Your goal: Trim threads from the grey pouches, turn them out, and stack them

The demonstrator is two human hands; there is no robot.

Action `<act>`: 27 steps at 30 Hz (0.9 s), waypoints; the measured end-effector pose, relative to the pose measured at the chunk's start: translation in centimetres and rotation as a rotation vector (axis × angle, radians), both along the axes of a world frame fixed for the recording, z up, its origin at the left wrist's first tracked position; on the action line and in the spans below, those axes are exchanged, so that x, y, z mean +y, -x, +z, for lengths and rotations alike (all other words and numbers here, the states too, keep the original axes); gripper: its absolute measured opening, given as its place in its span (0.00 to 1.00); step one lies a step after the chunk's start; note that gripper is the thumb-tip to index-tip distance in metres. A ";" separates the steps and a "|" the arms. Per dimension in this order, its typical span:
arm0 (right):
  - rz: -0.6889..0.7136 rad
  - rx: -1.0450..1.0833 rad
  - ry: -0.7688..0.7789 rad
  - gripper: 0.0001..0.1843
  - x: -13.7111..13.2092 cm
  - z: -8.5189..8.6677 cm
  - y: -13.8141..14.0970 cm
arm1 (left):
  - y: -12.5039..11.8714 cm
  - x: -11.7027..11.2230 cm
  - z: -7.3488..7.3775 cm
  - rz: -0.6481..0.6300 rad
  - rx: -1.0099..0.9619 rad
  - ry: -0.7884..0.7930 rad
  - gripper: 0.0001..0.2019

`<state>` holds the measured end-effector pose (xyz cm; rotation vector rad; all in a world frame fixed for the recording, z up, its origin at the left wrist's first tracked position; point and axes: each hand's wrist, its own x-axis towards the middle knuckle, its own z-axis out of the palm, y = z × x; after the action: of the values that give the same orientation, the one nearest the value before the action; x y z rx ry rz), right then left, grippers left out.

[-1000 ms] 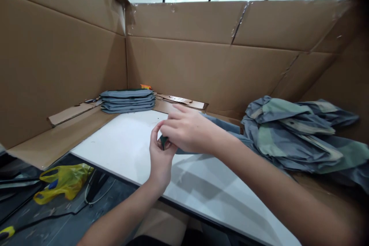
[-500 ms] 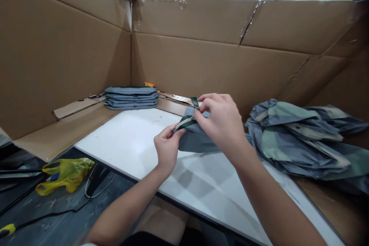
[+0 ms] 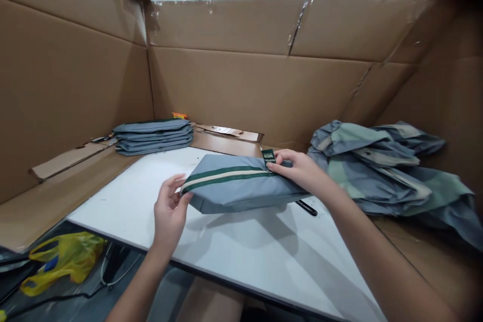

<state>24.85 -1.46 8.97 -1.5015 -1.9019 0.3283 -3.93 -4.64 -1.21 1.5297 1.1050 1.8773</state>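
Observation:
A grey-blue fabric pouch [image 3: 237, 193] with a cream zipper between green bands is held a little above the white table [image 3: 234, 246]. My left hand [image 3: 171, 206] pinches its left corner, at the zipper's end. At the other end of the zipper, my right hand [image 3: 298, 166] grips the pouch's right side by the dark green tab [image 3: 268, 156] with pale lettering, which stands up beside the thumb. The zipper lies closed along the top. Part of a black pen-like object [image 3: 306, 208] shows on the table under the pouch's right end.
Flat pouches are stacked [image 3: 154, 137] at the back left. A loose heap of grey-blue and green pouches [image 3: 373, 166] lies on the right. Cardboard walls [image 3: 226, 80] enclose the back and sides. A yellow plastic bag [image 3: 75, 256] is below the table's left edge.
The pouch has been turned and levelled, so its zippered top now faces me at full length. My hands have moved apart, the left one to the pouch's left corner. The view has shifted right.

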 end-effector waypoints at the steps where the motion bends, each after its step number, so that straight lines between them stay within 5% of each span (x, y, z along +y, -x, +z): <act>1: 0.003 0.002 -0.003 0.18 -0.1 0.0 0.3 | 0.4 -0.1 0.2 0.006 0.167 -0.087 0.28; 3: 0.039 0.022 -0.008 0.17 -0.1 -0.2 0.7 | 0.9 -0.2 0.8 0.055 0.527 -0.275 0.35; 5: 0.083 0.059 -0.016 0.17 -0.2 -0.2 0.9 | 0.9 -0.2 1.6 0.114 0.838 -0.412 0.32; 8: 0.146 0.092 0.007 0.17 -0.6 0.0 1.2 | 0.2 0.1 2.4 0.065 1.102 -0.531 0.31; 12: 0.070 0.002 -0.072 0.14 -1.9 0.2 2.1 | -0.8 0.6 2.7 -0.044 1.147 -0.673 0.32; 16: -0.036 -0.263 -0.538 0.10 -3.2 -1.0 4.3 | -1.2 0.5 2.6 -0.071 1.132 -0.682 0.36; 19: -0.051 -0.380 -0.722 0.10 -3.6 -2.1 5.8 | -1.1 0.3 2.6 -0.078 1.125 -0.681 0.35; 23: 0.027 -0.429 -0.737 0.11 -3.4 -2.1 6.0 | -0.6 0.3 3.0 -0.057 1.149 -0.719 0.29; 27: -0.001 -0.228 -0.517 0.12 -3.0 -1.4 3.8 | 0.1 0.5 2.9 -0.050 1.123 -0.726 0.27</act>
<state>21.09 -4.49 7.60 -1.2233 -1.9604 -0.3316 -4.08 -4.10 1.70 3.1860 0.7083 1.3591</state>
